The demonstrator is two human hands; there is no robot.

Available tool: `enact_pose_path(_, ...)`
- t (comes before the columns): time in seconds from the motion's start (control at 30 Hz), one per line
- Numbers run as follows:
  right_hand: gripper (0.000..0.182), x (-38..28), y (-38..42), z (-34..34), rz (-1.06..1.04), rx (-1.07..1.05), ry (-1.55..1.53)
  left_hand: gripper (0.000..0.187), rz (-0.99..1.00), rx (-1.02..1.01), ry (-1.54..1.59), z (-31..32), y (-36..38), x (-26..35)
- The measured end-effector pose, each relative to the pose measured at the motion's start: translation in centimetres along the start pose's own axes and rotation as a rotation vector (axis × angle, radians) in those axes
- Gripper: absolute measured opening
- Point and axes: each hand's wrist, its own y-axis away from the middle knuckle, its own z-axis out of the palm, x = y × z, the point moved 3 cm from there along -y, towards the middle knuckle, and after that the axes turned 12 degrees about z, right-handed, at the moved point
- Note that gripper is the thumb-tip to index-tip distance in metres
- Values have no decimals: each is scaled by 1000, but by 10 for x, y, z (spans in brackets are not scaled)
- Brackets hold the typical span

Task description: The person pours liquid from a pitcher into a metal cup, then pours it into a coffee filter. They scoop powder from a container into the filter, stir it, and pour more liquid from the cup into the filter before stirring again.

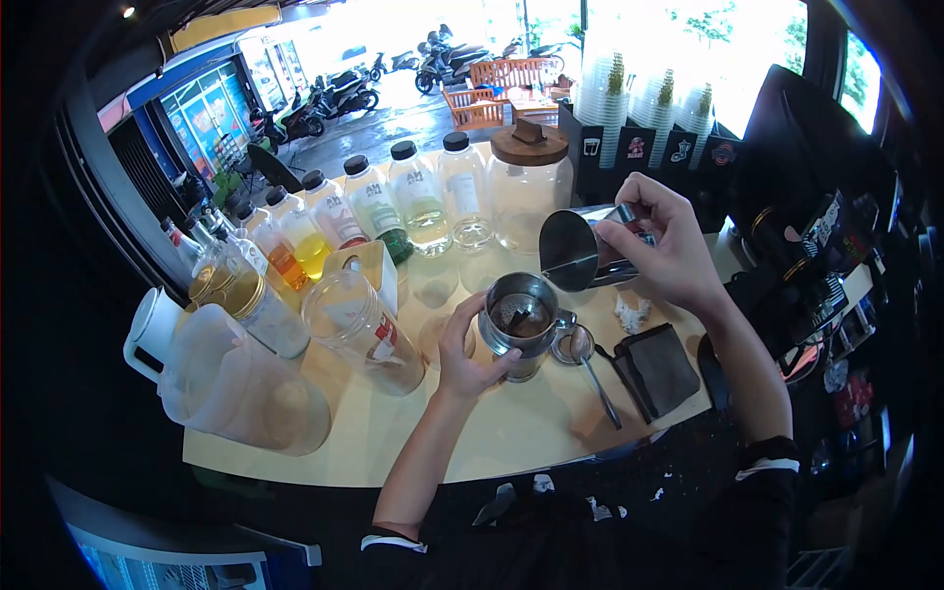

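My right hand [669, 241] grips a steel milk pitcher [570, 251] by its handle. The pitcher is tipped to the left, its spout close over the rim of a metal coffee dripper [521, 285], and a thin line of liquid shows at the spout. Dark brown liquid lies inside the dripper, which sits on a glass [523, 368]. Fingers and thumb of my left hand [467, 354] curve round the dripper's near left side. Right of the dripper, a spoon [597, 382] rests by a small round dish, beside a folded dark cloth [657, 370].
Capped bottles [423, 202] line the table's far edge, next to a wooden-lidded jar [531, 197]. On the left stand a large plastic jug [241, 383] and a clear container [369, 334]. Stacked plastic cups [600, 93] fill a black holder at back right. Crumpled tissue [631, 313] lies near the cloth.
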Motion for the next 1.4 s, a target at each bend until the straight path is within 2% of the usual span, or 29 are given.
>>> enact_pose_path(0.53,18,-16,11,10,4,-107,-102,72,16,-1,5,1,-3,4)
enact_pose_path(0.63,16,-9,11,8,-20,-55,-141,71,20,6,16,1,-1,2)
enact_pose_path(0.77,15,19,2,-10,-29,23,-110,71,12,6,22,0,-2,3)
enact_pose_path(0.93,16,84,-8,-19,138,121,-416,73,18,-27,-34,-1,0,3)
enact_pose_path(1.1,14,166,-15,-11,241,165,-446,75,0,-31,-17,1,4,0)
enact_pose_path(1.2,16,204,-19,-1,299,174,-668,75,-26,-26,5,1,3,5)
enact_pose_path(1.3,15,222,-20,4,346,225,-600,75,-42,-28,11,1,2,6)
enact_pose_path(1.4,15,240,-23,10,346,224,-655,75,-41,-30,11,1,1,6)
